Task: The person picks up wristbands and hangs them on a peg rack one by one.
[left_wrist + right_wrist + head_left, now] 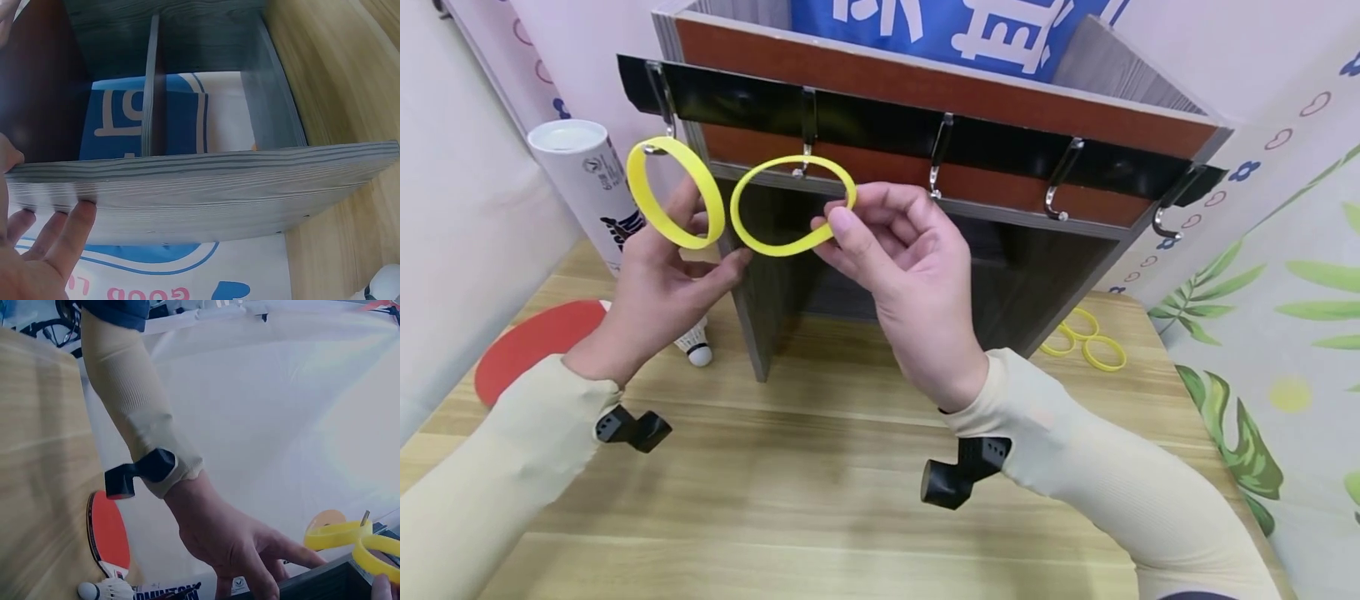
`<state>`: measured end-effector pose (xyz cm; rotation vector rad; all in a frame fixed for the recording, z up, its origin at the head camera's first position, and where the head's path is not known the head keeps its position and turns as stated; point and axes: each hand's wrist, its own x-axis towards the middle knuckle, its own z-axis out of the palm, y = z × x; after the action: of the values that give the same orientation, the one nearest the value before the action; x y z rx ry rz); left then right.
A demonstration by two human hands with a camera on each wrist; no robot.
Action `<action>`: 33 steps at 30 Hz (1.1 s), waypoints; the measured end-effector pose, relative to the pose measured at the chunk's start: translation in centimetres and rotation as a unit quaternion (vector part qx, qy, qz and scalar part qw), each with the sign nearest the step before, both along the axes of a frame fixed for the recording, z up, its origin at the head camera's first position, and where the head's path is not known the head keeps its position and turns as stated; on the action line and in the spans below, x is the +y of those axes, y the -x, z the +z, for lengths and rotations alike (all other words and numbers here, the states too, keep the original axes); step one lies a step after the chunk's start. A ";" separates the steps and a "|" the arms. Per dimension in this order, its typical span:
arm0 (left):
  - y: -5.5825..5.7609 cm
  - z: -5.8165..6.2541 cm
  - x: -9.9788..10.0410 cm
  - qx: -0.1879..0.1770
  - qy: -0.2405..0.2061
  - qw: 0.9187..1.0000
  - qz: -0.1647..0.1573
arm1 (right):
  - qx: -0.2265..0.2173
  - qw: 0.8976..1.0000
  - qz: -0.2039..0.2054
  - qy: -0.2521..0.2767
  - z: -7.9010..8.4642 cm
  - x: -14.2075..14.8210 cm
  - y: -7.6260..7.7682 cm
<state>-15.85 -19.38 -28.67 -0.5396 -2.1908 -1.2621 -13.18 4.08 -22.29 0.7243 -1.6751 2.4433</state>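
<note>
A yellow ring [638, 183] hangs from the leftmost metal hook of a black rail [880, 117] on a wooden cabinet [925, 77]. My right hand [917, 283] pinches a second yellow ring [775, 249] between thumb and fingertips. That ring's upper edge overlaps the second hook [808, 125] in the head view. My left hand [655, 279] grips the cabinet's left side panel [187, 206], thumb at the front edge and fingers along the outer face. The hanging ring partly covers its fingers in the head view.
Several yellow rings [1103, 353] lie on the table [820, 467] right of the cabinet. To the left are a white badminton tube [576, 179], a shuttlecock [698, 348] and a red paddle [538, 342]. Bare hooks [1062, 179] stick out farther right along the rail.
</note>
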 end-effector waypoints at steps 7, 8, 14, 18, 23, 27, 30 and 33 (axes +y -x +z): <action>0.0 0.1 -0.1 0.003 0.004 1.000 -0.001 | -0.021 1.000 -0.005 -0.017 -0.2 0.0 -0.2; 0.0 0.1 -0.2 0.004 0.005 1.000 0.000 | -0.021 1.000 -0.005 -0.021 -0.3 0.0 -0.1; 0.1 0.1 -0.3 0.008 0.006 1.000 -0.004 | -0.001 0.997 -0.005 -0.077 -0.6 0.5 0.2; 0.3 0.1 -0.3 0.013 0.014 1.000 -0.006 | 0.016 0.992 0.003 -0.125 -0.9 1.1 0.3; 0.6 0.2 -0.3 0.015 0.024 1.000 -0.006 | 0.035 0.988 0.007 -0.151 -0.9 1.9 0.6; 0.7 0.3 -0.3 0.008 0.028 1.000 -0.005 | 0.038 0.984 0.013 -0.173 -1.0 2.8 0.7; 0.6 0.3 -0.4 -0.009 0.026 1.000 0.000 | 0.023 0.980 0.031 -0.196 -1.3 3.6 0.7; 0.4 0.3 -0.6 -0.020 0.026 0.999 -0.001 | 0.007 0.968 0.067 -0.240 -1.7 5.1 0.9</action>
<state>-16.28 -19.98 -28.41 -0.5411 -2.2621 -1.2291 -14.09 9.14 -23.96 0.9284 -2.3151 2.1092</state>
